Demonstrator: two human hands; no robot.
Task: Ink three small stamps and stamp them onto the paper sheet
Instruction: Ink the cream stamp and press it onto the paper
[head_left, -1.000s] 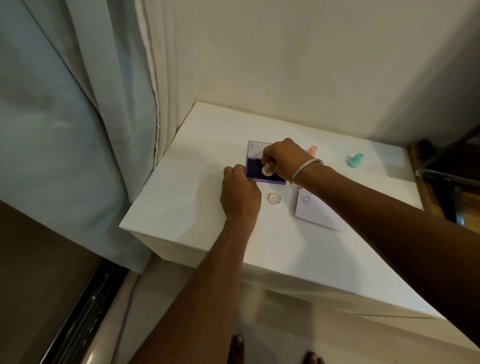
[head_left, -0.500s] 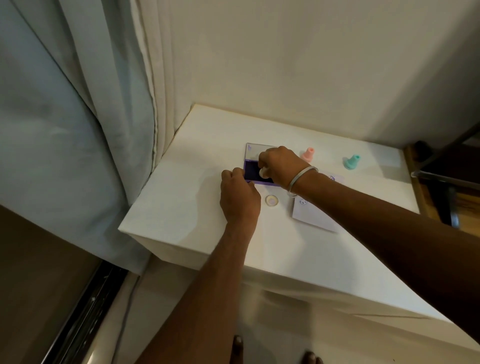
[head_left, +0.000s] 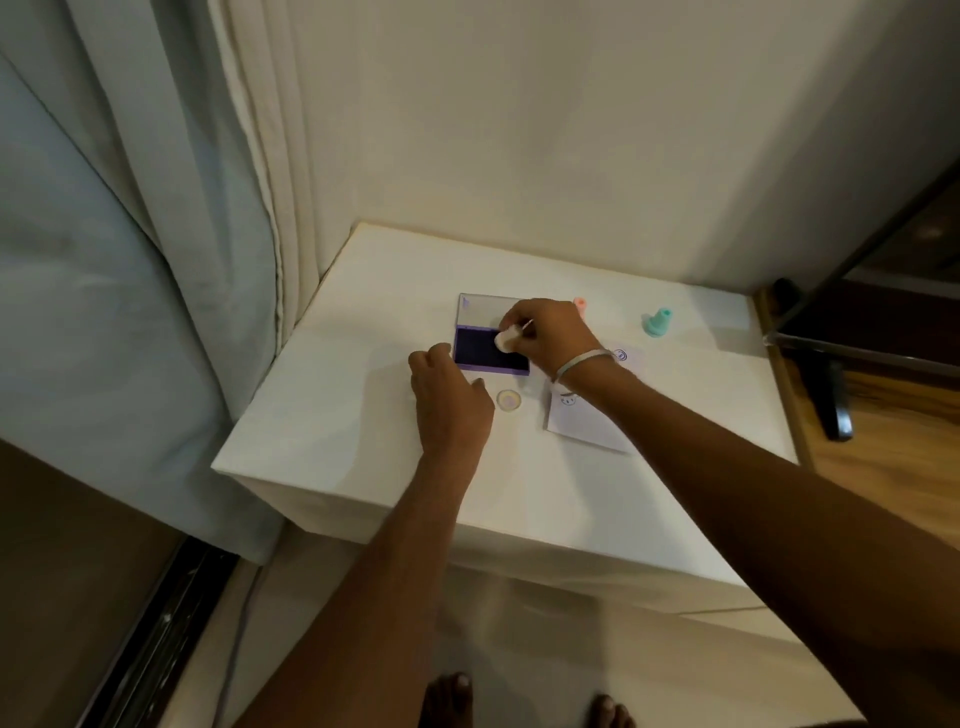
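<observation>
The right hand (head_left: 550, 332) grips a small white stamp (head_left: 505, 339) in closed fingers, its face just over the ink pad (head_left: 480, 351). The paper sheet (head_left: 587, 423) lies to the right of these fingers and nearer the person. The left hand (head_left: 449, 400), fingers curled, touches the pad's left edge and grips nothing.

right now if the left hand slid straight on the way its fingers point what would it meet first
Probably the ink pad: the left hand rests on the table, fingertips pointing at the pad's near-left edge. Whether they already touch it is unclear.
</observation>
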